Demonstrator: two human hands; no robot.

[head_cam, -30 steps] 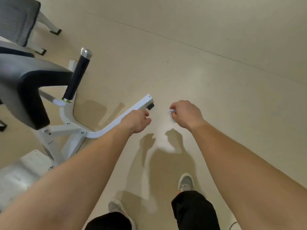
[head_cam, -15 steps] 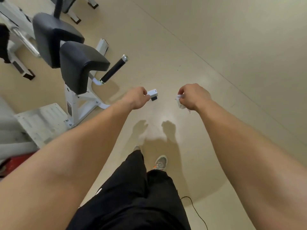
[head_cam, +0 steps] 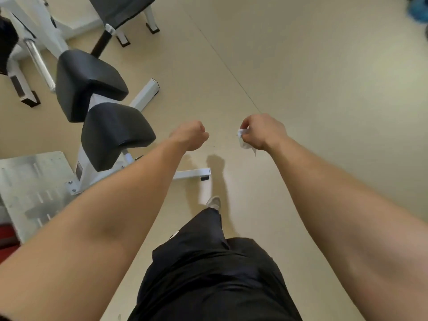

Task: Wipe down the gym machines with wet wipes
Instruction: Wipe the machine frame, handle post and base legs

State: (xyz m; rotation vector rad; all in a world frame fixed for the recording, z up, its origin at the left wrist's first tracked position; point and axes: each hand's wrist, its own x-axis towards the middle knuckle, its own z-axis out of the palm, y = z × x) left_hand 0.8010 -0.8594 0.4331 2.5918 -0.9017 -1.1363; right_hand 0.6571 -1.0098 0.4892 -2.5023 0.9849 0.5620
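While your left hand [head_cam: 191, 135] hangs clenched, apparently empty, your right hand [head_cam: 262, 132] pinches the crumpled wet wipe [head_cam: 246, 143], both held clear of the gym machine [head_cam: 115, 133], post label [head_cam: 78, 169] too blurred to read.

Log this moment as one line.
left hand: fisted, nothing visible held | right hand: grips wet wipe | neither hand touches machine
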